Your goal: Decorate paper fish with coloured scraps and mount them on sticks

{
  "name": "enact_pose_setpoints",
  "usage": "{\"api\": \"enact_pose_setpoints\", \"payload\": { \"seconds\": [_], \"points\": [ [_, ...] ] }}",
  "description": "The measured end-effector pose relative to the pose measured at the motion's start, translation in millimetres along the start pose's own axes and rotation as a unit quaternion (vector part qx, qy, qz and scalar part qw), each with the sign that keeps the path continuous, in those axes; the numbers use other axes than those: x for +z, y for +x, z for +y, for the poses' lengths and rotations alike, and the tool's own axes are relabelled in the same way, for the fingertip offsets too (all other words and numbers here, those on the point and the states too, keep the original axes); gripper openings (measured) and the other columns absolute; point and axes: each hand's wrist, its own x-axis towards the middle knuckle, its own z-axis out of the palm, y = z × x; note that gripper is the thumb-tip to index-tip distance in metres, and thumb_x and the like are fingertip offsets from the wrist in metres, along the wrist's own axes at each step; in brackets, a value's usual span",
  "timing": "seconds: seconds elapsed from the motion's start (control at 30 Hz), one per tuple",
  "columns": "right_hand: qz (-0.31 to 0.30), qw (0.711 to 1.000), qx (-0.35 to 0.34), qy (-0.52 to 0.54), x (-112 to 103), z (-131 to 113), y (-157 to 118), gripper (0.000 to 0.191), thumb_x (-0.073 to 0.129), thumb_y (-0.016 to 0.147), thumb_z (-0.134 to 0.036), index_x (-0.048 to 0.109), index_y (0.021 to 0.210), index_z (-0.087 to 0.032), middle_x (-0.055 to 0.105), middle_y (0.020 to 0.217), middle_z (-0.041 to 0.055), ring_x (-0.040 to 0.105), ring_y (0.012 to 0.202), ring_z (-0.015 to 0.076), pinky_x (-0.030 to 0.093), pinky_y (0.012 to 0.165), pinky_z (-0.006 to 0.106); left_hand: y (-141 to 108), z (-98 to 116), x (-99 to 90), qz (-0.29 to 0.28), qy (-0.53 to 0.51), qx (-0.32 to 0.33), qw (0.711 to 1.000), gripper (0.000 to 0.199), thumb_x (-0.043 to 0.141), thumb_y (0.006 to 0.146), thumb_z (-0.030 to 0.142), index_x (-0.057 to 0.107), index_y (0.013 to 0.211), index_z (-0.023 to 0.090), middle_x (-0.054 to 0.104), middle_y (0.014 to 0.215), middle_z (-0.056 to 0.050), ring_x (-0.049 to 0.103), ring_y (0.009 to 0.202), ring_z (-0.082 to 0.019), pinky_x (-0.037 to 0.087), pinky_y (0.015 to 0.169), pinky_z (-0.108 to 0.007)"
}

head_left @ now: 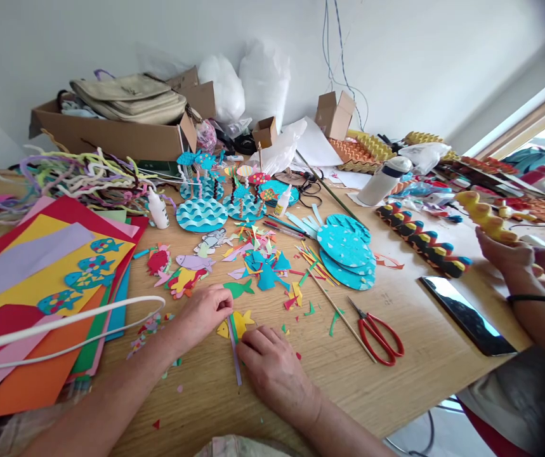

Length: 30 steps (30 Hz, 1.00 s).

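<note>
My left hand point(210, 309) is closed, fingertips pinched at the upper end of a thin lilac paper strip point(236, 368). Curled fingers of my right hand point(272, 365) press down beside the strip; what lies under them is hidden. Between my hands a yellow paper fish point(241, 322) lies partly covered by the strip, with a sliver of green paper along it. Just beyond is a green paper fish point(238, 289). Cut fish in lilac, red and yellow are piled past my left hand, near blue paper pieces point(266, 270).
Red-handled scissors point(380, 339) and a wooden stick point(341, 314) lie to the right, near blue discs point(348, 247) and a phone point(465, 317). Coloured sheets point(19, 260) and a white cable point(110, 306) are left. A co-worker's hand point(503, 254) holds a yellow carton strip.
</note>
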Motion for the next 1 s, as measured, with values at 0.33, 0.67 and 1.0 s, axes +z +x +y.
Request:
{"api": "enact_pose_setpoints", "payload": {
  "seconds": [0.33, 0.67, 1.0],
  "points": [
    [0.003, 1.0, -0.002, -0.004, -0.7, -0.7, 0.0, 0.01, 0.049, 0.083, -0.014, 0.056, 0.078, -0.018, 0.054, 0.077, 0.0018, 0.043, 0.072, 0.0153, 0.033, 0.064, 0.029, -1.6, -0.4, 0.5, 0.008, 0.007, 0.013, 1.0, 0.011, 0.05, 0.071, 0.014, 0.052, 0.06, 0.019, 0.052, 0.066, 0.002, 0.048, 0.062, -0.012, 0.033, 0.054, -0.023],
    [0.002, 1.0, -0.002, 0.001, 0.7, -0.4, -1.4, 0.008, 0.049, 0.083, -0.015, 0.056, 0.079, -0.018, 0.053, 0.077, 0.0019, 0.045, 0.074, 0.015, 0.034, 0.066, 0.028, -1.6, 0.7, 0.7, 0.011, 0.02, 0.016, 1.0, 0.012, 0.048, 0.071, 0.016, 0.051, 0.06, 0.019, 0.05, 0.064, 0.003, 0.046, 0.06, -0.012, 0.031, 0.053, -0.023],
    [-0.013, 1.0, 0.001, 0.001, -1.4, -1.1, -0.8, 0.004, 0.052, 0.081, -0.015, 0.055, 0.079, -0.018, 0.054, 0.079, 0.0016, 0.045, 0.074, 0.0155, 0.034, 0.066, 0.028, -1.3, 1.8, 0.6, 0.013, 0.033, 0.021, 0.999, 0.013, 0.048, 0.07, 0.014, 0.05, 0.059, 0.019, 0.049, 0.063, 0.003, 0.046, 0.059, -0.013, 0.03, 0.053, -0.024]
  ]
}}
